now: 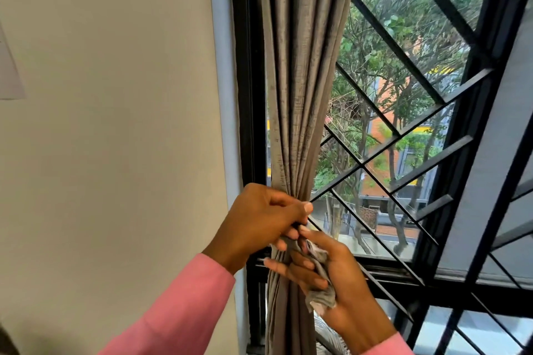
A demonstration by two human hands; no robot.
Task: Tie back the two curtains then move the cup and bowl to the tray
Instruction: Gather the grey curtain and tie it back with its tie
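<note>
Leftmost, a plain cream wall (115,124) fills the left third of the frame, with the corner of a pale sheet (8,72) at its upper left edge. A pink sleeve (178,311) rises from the bottom left to the left hand (259,225), just below centre, whose fingers are curled tight round the bunched grey curtain (300,66). The curtain hangs from the top centre of the frame against the black window frame (245,95), its folds narrowing to the waist that this hand grips, then falling on to the bottom edge. Just right of and below that grip, the right hand (346,297) touches the curtain and holds a crumpled pale strip of cloth (321,294) in its curled fingers; whether the strip goes round the curtain cannot be told. The right half of the frame shows a black diamond grille (403,60) across the glass, with green trees (389,23) and an orange building (383,124) beyond.
</note>
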